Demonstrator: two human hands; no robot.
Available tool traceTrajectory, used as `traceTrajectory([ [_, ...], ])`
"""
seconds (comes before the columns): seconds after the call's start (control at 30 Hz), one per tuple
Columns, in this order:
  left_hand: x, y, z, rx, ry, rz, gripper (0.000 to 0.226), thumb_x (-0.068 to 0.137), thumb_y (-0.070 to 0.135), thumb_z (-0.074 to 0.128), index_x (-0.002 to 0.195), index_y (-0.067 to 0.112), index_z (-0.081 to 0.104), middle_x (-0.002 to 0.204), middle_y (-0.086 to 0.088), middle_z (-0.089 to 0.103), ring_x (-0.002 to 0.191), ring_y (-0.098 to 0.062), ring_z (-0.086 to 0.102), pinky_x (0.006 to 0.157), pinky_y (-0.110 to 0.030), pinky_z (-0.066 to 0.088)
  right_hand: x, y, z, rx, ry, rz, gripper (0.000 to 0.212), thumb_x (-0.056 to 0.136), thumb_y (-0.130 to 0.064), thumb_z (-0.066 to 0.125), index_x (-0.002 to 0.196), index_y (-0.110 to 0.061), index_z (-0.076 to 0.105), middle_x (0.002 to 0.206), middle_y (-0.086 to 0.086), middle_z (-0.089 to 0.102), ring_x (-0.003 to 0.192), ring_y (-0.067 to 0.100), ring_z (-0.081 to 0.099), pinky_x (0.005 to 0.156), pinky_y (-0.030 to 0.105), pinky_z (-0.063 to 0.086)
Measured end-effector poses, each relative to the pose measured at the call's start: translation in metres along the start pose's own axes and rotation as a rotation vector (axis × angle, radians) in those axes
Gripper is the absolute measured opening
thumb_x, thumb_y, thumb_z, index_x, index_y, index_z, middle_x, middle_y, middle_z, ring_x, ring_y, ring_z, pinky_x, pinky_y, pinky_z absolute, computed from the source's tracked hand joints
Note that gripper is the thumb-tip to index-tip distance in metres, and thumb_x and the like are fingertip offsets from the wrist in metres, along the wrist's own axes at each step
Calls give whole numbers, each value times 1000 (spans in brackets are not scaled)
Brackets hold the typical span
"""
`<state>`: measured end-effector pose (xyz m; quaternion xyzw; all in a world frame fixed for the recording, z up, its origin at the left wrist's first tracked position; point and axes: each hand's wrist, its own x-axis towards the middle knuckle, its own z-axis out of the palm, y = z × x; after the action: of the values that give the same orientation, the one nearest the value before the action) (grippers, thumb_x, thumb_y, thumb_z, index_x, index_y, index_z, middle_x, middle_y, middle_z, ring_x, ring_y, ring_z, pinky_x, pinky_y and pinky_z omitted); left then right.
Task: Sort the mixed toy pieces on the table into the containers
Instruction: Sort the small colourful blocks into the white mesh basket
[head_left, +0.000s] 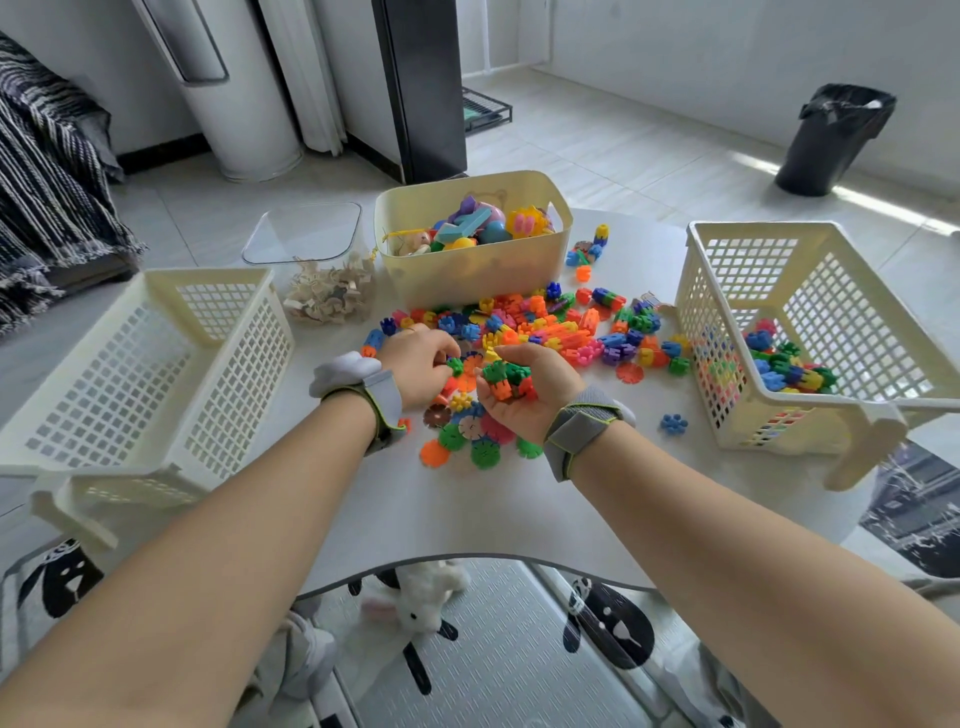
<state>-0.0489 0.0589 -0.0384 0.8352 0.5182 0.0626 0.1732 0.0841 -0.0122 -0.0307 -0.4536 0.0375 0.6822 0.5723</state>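
Note:
A heap of colourful plastic building pieces (561, 322) lies mid-table, with flat snowflake discs (470, 439) nearer me. My right hand (524, 389) is cupped palm-up and holds a handful of chunky green, orange and red pieces (506, 376). My left hand (421, 364) pinches a small green piece (456, 365) just left of that handful. The white lattice basket on the right (852, 395) holds several chunky pieces. The lattice basket on the left (156, 384) looks empty.
A cream tub (467, 275) of mixed toys stands behind the heap. A clear box (322, 260) of wooden pieces sits to its left. One blue disc (674, 423) lies alone near the right basket. The white table (467, 509) has a curved front edge.

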Motion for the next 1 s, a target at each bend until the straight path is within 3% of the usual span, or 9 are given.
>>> traceTrajectory([
  [0.13,0,3,8,122,-46,10,39,89,32,58,126,22,54,128,-10,45,117,-30,45,91,-38,44,0,0,1,0,-19,11,31,92,-24,52,110,-2,63,105,17,46,83,30,56,76,37,55],
  [0.23,1,9,10,243,-67,41,39,90,26,54,129,23,50,130,-10,44,121,-31,41,85,-34,39,2,-1,-1,4,-7,21,32,92,-28,51,106,-3,65,104,16,47,88,30,55,83,38,54],
  [0.37,3,11,10,324,-115,27,39,92,24,50,130,18,45,129,-12,46,120,-35,41,92,-41,40,4,0,-2,1,-5,22,33,93,-29,49,103,-3,66,107,16,50,92,30,56,78,38,55],
  [0.57,1,7,14,389,-116,62,33,93,29,46,125,21,45,125,-9,45,111,-35,49,81,-42,46,3,1,-3,-4,-19,30,33,96,-29,45,95,-3,65,109,17,52,88,28,56,70,37,54],
  [0.77,-3,11,13,253,30,77,33,90,30,51,123,23,51,119,-8,50,102,-33,54,76,-35,46,1,2,-5,10,-23,34,34,96,-30,44,99,-3,64,107,19,52,90,31,58,72,39,54],
  [0.9,-3,22,-3,-77,170,48,31,89,29,56,120,24,56,112,-6,53,99,-27,54,80,-34,46,-2,1,-5,33,-34,26,35,97,-30,42,99,-2,62,108,19,52,87,31,57,70,40,53],
  [1.0,-9,36,-13,-265,136,139,27,87,29,61,114,27,60,101,2,51,89,-18,54,82,-30,46,-3,1,-5,51,-24,46,32,95,-31,46,101,-2,57,104,17,52,88,31,58,68,40,54],
])
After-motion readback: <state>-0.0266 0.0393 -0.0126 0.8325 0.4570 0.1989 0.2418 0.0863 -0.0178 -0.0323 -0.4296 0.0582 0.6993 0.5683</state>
